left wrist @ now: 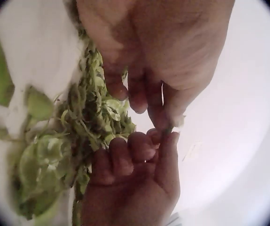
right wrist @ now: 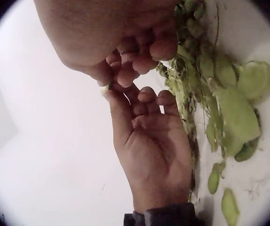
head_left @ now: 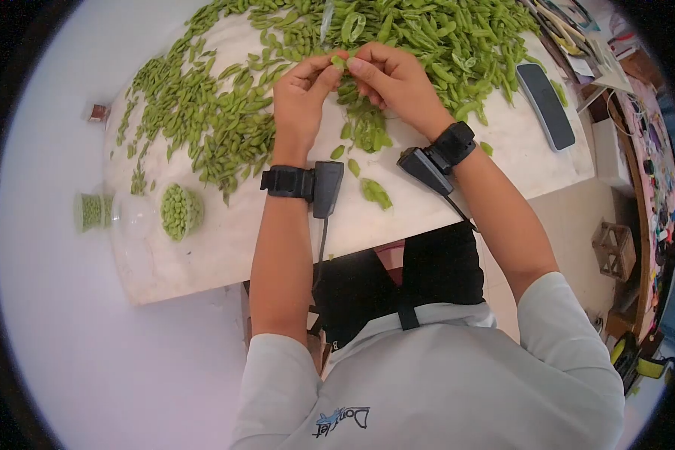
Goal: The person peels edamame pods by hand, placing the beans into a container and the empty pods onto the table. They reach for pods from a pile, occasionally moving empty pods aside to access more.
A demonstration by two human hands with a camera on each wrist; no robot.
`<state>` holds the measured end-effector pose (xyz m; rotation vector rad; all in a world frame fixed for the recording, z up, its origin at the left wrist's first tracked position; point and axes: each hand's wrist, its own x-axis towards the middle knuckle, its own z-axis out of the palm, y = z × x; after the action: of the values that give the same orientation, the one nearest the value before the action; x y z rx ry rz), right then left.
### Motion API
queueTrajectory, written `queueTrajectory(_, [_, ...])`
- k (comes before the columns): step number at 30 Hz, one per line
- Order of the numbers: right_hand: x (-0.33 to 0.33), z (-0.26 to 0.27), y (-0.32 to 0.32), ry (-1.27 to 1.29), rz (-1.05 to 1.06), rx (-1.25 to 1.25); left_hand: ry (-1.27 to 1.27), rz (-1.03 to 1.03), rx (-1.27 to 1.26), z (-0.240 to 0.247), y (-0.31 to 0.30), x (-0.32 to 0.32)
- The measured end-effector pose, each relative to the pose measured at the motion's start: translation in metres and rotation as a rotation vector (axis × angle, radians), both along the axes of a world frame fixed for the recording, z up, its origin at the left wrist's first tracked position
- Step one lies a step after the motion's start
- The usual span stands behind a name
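Note:
Over the heaped edamame pods, both hands meet fingertip to fingertip at a small green pod (head_left: 340, 61). The left hand (head_left: 300, 99) pinches it between thumb and finger, and the right hand (head_left: 403, 84) pinches it from the other side. In the left wrist view the pod (left wrist: 169, 129) shows only as a sliver between the fingertips; most of it is hidden. The right wrist view shows a pale bit (right wrist: 105, 89) at the pinch. Below the hands lie flattened, opened-looking pods (head_left: 369, 131) and a few loose ones (head_left: 376, 193) nearer the table's edge.
Whole pods (head_left: 225, 135) spread across the table's left side, with a larger pile (head_left: 457, 45) at the back right. A clear cup of shelled beans (head_left: 178, 212) stands at the left, and another bean-filled container (head_left: 91, 212) beyond it. A phone (head_left: 545, 106) lies on the right.

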<state>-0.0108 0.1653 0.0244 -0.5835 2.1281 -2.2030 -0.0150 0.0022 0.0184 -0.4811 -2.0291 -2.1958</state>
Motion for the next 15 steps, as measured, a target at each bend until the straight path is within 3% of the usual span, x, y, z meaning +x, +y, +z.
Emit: queueTrajectory(15, [0.001, 0.002, -0.002, 0.003, 0.128, 0.022, -0.085, -0.103, 0.285, -0.01, -0.002, -0.004])
